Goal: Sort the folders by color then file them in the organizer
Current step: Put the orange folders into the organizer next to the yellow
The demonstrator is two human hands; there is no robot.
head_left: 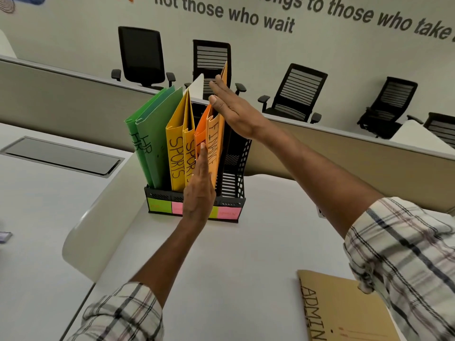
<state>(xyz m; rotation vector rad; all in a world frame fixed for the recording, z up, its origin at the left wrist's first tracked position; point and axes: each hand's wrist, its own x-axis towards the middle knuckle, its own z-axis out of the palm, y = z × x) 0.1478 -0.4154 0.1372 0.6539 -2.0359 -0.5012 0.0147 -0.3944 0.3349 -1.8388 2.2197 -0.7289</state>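
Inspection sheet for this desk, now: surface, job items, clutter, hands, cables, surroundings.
Surface: white desk, smooth and pale.
Job's things: black organizer holds green HR folders, yellow SPORTS folders and orange folders, one marked FINANCE, all upright and grouped by colour; its rightmost slot looks empty. Brown ADMIN folder lies flat on the desk, unfiled.
Clutter: small item at the left edge, too cropped to identify.
Hands: left hand straight against the orange spines; right hand flat against the FINANCE folder's upper side.
Cables: nothing seen; closed grey hatch in the desk.
Surroundings: grey partition, black office chairs, lettered wall.
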